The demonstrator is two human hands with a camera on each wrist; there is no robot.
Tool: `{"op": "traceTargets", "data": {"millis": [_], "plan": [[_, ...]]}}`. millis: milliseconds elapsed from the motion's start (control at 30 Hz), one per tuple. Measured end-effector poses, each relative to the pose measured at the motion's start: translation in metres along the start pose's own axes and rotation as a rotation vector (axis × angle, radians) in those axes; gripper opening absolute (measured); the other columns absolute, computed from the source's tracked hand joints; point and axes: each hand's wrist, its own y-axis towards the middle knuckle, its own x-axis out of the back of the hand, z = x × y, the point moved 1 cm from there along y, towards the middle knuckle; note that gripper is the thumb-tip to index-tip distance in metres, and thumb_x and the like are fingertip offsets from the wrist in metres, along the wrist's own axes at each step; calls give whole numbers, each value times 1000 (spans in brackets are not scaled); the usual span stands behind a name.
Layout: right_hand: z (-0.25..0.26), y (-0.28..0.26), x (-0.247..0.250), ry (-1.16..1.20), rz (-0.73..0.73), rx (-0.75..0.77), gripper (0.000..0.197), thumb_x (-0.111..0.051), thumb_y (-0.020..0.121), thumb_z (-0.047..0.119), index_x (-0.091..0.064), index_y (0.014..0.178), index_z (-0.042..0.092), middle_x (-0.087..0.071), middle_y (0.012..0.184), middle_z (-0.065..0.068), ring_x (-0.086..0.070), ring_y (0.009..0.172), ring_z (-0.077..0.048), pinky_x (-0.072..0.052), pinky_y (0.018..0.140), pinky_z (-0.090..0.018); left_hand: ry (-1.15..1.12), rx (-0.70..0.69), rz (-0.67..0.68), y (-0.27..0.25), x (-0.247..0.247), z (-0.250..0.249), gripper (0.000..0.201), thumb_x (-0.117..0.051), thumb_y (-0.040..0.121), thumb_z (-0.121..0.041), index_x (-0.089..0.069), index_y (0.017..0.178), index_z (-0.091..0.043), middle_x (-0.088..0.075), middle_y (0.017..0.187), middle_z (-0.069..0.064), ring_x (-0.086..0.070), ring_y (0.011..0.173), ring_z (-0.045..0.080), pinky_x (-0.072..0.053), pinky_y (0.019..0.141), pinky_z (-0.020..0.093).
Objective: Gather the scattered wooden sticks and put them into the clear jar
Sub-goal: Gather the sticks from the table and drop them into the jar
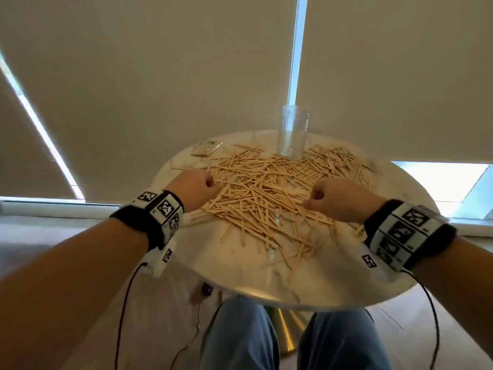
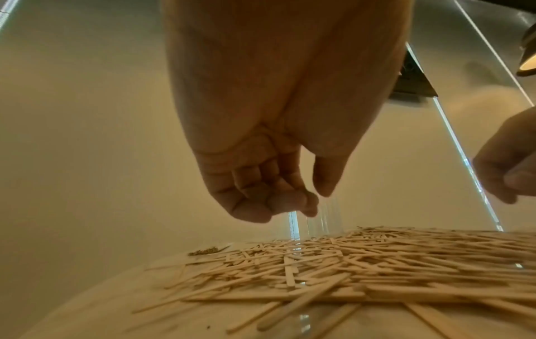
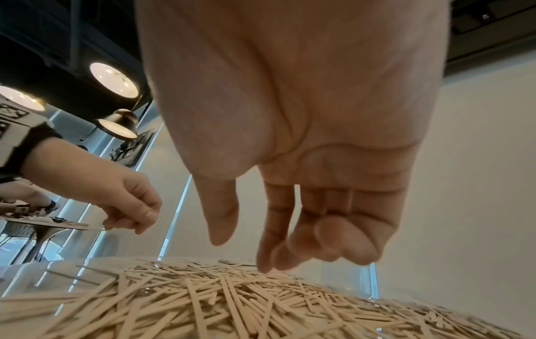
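Observation:
Several thin wooden sticks (image 1: 266, 193) lie in a loose criss-cross pile across the round marble table (image 1: 266, 285). The clear jar (image 1: 292, 134) stands upright and empty at the far edge, behind the pile. My left hand (image 1: 197, 189) hovers over the pile's left side. In the left wrist view this hand (image 2: 316, 199) has its fingers curled into the palm and holds nothing above the sticks (image 2: 362, 263). My right hand (image 1: 333, 198) hovers over the pile's right side. Its thumb and index finger (image 3: 269, 229) point down, apart, just above the sticks (image 3: 232, 302), with nothing between them.
A small clear packet (image 1: 206, 148) lies at the table's far left, beside the sticks. My knees in blue jeans (image 1: 240, 335) sit under the near edge. Cables hang from both wrist bands. Beige roller blinds close off the space behind the table.

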Motion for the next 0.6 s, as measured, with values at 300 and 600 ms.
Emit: {"op": "traceTargets", "data": {"millis": [300, 600], "plan": [[22, 53, -20, -306, 223, 5, 79, -63, 80, 71, -61, 123, 5, -67, 116, -9, -62, 101, -25, -51, 80, -33, 294, -128, 418, 5, -26, -24, 83, -82, 62, -64, -53, 134, -35, -49, 127, -2, -47, 118, 23, -43, 99, 39], [20, 77, -31, -245, 177, 9, 24, -64, 93, 34, -57, 88, 12, -49, 72, -1, -52, 72, -20, -39, 57, -26, 291, -48, 242, 22, -48, -38, 61, -64, 87, -55, -47, 138, -25, -47, 136, 5, -51, 120, 26, -48, 99, 40]]}}
